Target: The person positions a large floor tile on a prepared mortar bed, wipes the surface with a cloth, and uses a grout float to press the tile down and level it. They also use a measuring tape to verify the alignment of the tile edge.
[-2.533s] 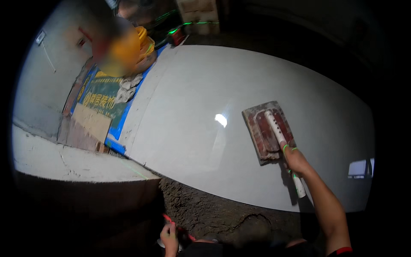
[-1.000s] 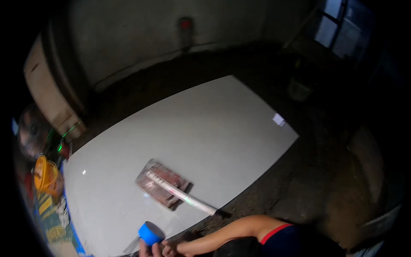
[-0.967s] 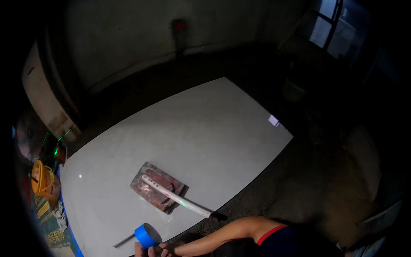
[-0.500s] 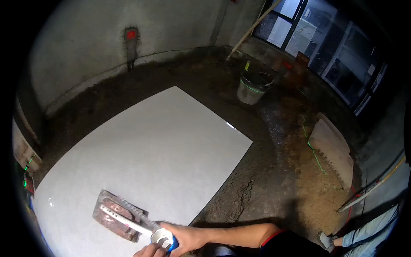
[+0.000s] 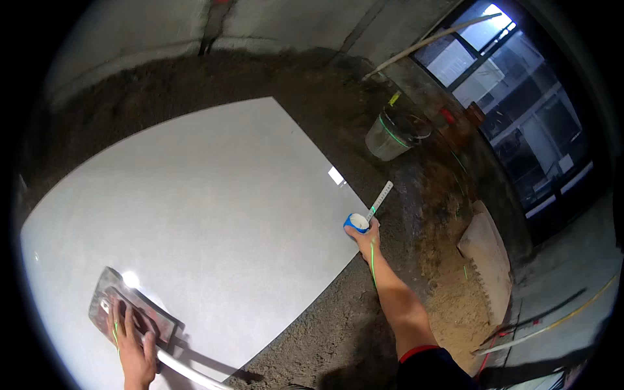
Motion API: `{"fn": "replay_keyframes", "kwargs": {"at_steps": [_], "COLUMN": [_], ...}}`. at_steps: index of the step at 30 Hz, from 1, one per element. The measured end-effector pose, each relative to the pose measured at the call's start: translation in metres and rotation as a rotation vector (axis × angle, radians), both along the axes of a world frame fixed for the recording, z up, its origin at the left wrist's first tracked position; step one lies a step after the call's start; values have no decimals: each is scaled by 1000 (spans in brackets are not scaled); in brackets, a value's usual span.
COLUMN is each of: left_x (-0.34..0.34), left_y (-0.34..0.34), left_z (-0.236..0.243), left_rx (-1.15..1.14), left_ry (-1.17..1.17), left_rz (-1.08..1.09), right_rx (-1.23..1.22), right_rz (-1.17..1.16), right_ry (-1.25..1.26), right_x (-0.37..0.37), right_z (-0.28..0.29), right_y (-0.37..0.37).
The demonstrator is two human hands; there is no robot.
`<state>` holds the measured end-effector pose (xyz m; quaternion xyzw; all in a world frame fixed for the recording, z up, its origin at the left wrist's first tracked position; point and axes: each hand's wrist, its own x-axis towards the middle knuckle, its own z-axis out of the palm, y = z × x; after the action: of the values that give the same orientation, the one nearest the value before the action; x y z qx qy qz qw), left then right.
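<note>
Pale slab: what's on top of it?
A reddish tool, under the left hand, lies on the slab; the surface beneath the tool is covered. The right hand holds a blue ring by its edge; contact is unclear.

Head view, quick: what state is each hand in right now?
Left hand: open, resting on the red-brown float.
Right hand: closed, holding a blue-and-white ring.

Left hand (image 5: 138, 354) laid over red float (image 5: 99, 307), fingers straight; float lying on pale slab (image 5: 208, 195), white handle (image 5: 195, 376) out toward near edge. Right hand (image 5: 366, 239) gripping blue ring (image 5: 349, 225) at slab's right edge, ruler (image 5: 382, 197) jutting beyond (green light across forearm). Bucket (image 5: 388, 138) farther off, near window (image 5: 513, 97)
</note>
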<state>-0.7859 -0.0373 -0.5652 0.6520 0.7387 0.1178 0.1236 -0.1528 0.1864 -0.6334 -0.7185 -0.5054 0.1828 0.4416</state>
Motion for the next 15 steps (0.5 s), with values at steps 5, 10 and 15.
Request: {"fn": "replay_keyframes", "kwargs": {"at_steps": [5,10,15], "left_x": [5,3,-1], "left_y": [3,3,4], "left_z": [-13,-21,-29], "left_rx": [-12,-4,58], "left_ry": [-18,105,44], "left_rz": [81,58,44], "right_rx": [-117,-137,-176], "right_rz": [-15,-13,-13], "right_ry": [-79,-130,-103], "right_x": [18,25,25], "right_z": [-14,-18,-18], "right_y": [11,6,3]}}
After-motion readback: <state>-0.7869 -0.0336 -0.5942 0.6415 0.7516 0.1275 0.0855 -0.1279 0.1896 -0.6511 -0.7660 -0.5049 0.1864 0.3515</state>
